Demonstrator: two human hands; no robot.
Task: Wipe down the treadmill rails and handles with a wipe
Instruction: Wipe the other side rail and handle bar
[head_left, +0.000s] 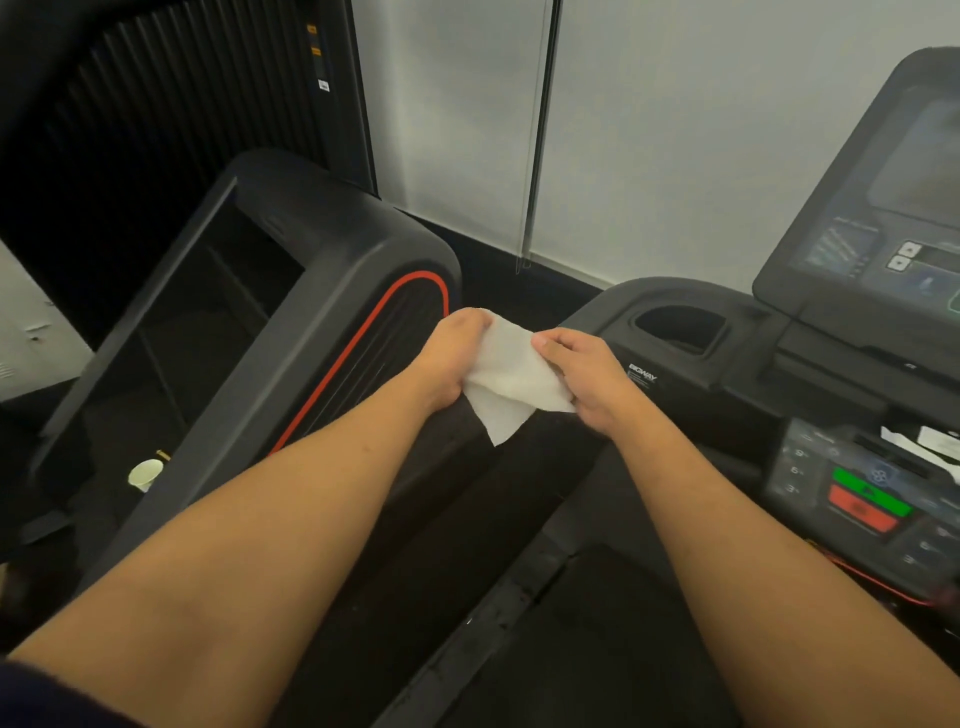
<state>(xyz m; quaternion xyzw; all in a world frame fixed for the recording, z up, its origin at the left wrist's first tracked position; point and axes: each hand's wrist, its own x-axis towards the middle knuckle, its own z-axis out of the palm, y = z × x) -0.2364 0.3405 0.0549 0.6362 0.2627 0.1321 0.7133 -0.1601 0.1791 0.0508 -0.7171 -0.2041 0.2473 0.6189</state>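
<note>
Wipe (511, 376) is hanging stretched between both hands, just left of the console (727, 384). Left hand (447, 358) is pinching the edge farther from the console, and right hand (582, 374) is gripping the nearer edge. Pulling too hard is risking a tear, I'd say. A slack pinch is risking a drop beside the console.

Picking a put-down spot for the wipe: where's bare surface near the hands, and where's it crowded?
Right hand and left hand grip the wipe. Bare: cup-holder recess right of them, and the black ledge between that recess and the keypad. Crowded: the keypad, with paper slips at its upper edge.
</note>
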